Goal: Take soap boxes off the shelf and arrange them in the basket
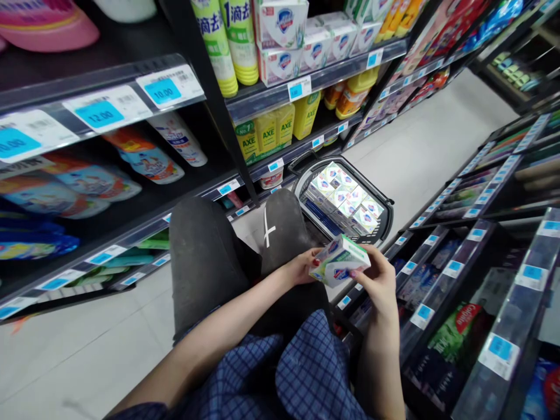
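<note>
Between my two hands, above my lap, is a white and green soap box with a blue and red shield logo. My left hand grips its left end. At the other end, my right hand has its thumb on the front face and its fingers behind the upper right edge. Just beyond the held box, a black shopping basket stands on the floor. Rows of similar soap boxes lie inside it.
On the left shelf stand stacked soap boxes, yellow-green bottles and yellow AXE bottles. Price-tagged shelf edges run close on my left. A toothpaste rack borders my right. Pale floor stretches along the aisle.
</note>
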Demonstrator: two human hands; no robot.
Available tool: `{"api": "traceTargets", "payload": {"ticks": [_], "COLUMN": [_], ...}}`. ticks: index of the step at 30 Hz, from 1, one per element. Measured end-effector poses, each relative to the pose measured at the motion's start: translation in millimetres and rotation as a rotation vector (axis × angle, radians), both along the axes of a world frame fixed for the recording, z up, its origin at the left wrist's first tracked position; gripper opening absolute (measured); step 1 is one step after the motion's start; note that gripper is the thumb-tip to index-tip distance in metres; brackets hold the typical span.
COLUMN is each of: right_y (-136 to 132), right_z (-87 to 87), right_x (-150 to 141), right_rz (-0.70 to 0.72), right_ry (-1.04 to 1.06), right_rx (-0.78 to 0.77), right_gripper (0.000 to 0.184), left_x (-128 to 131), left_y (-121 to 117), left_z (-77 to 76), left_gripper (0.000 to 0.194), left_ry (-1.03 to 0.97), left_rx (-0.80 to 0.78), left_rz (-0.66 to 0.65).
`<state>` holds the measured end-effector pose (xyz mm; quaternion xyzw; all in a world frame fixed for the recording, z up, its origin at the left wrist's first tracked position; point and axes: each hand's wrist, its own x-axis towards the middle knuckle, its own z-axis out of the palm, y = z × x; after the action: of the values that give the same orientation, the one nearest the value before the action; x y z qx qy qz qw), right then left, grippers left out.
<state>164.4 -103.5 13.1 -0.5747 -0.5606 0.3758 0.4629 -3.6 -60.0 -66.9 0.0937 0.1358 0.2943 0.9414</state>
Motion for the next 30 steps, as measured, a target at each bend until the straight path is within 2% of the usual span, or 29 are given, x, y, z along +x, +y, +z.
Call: {"api": "traceTargets", "payload": {"ticks": [2, 5, 8, 12, 18, 20, 22, 25, 28, 30], "right_y": [-4.1, -10.0, -13.2, -14.7, -12.8, -10.4, -8.3, -7.6, -10.6, -13.0], "right_z": [7.1, 14.6, 16.2, 15.9, 16.4, 14.2, 10.2, -0.2, -19.7, -38.8], "right_x": [-4.2, -11.3, -13.5, -11.4, -12.5, -9.7, -3.1, 11.4, 22.8, 25.1], "right_rz": [0.032, 0.073, 0.113, 0.124, 0.041, 0.016, -0.011, 0.005, 0.059, 0.010], "right_ry": [-0.011, -0.024, -0.008, -0.023, -0.004, 0.059, 0.093, 0.146, 0.297, 0.366], "right_rx": [0.096, 0.252, 0.315, 0.303, 0.184, 0.154, 0.107, -0.052, -0.203, -0.255], "right_gripper": [0.039, 0.036, 0.038, 0.035, 0.031, 0.032, 0.033, 0.052, 0.078, 0.081], "left_x": [-0.4, 1.1, 2.7, 2.1, 2.5, 4.5, 7.2, 11.6, 14.4, 14.0], "left_y": [0.7, 2.5, 3.5, 2.3, 1.8, 2.3, 2.3, -0.2, -6.6, -12.1], "left_z": [4.8, 15.4, 20.7, 17.2, 14.3, 14.9, 15.3, 15.3, 16.6, 19.5], "left_gripper": [0.055, 0.069, 0.068, 0.075, 0.080, 0.078, 0.074, 0.070, 0.073, 0.075], "left_ry": [-0.027, -0.085, -0.134, -0.124, -0.062, -0.032, 0.029, 0.225, 0.497, 0.645], "left_rx": [0.003, 0.021, 0.062, 0.066, 0.098, 0.087, 0.075, 0.094, 0.255, 0.424], "left_rz": [-0.001, -0.002, -0.059, -0.082, -0.081, -0.033, 0.083, 0.303, 0.417, 0.446]}}
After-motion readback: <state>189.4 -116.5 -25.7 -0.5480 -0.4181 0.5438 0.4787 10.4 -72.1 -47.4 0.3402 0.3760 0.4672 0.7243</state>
